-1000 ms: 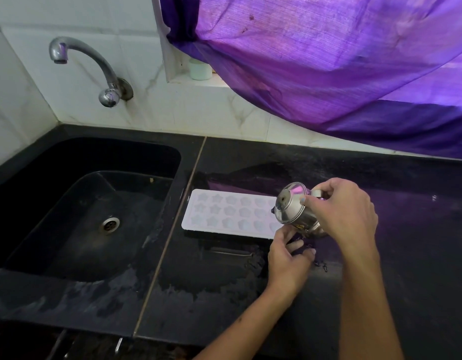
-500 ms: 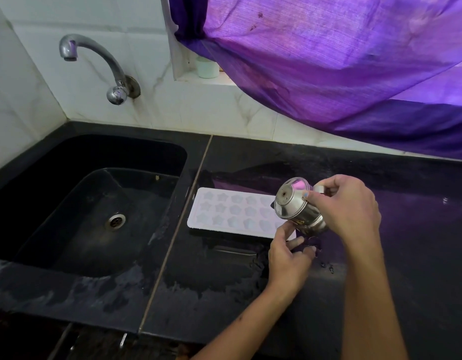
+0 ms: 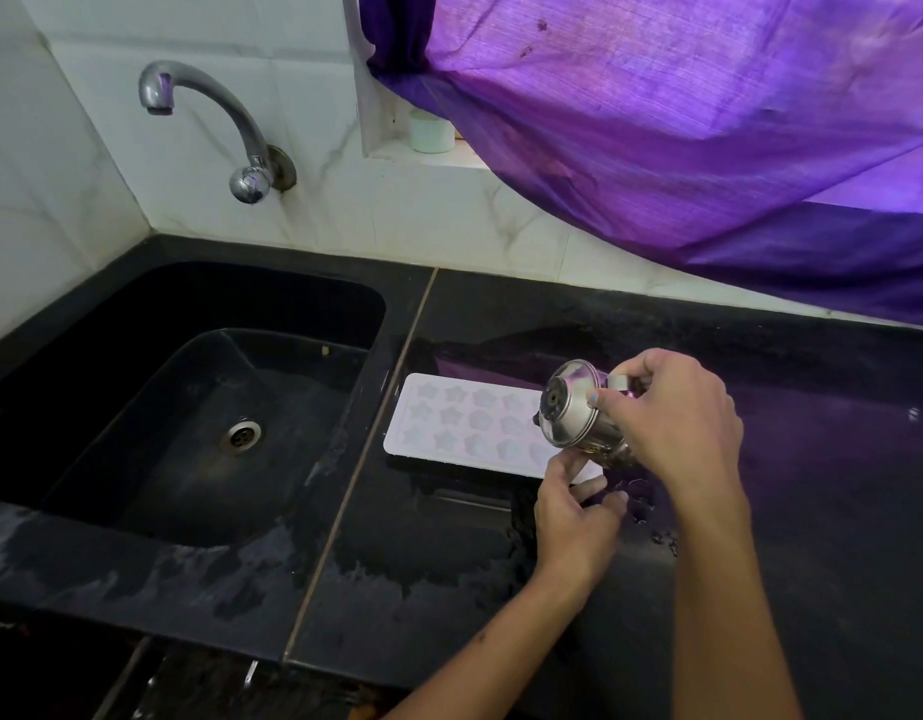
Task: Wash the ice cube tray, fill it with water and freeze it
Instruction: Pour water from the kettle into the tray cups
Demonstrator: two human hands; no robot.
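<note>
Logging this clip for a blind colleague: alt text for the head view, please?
A right hand tips a small steel jug over a white star-mould ice tray on a black counter; the left hand touches the tray's near edge.

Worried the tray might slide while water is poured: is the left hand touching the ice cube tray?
Touching. The head view shows the left hand with its fingertips resting on the near right corner of the ice cube tray, no gap visible.
</note>
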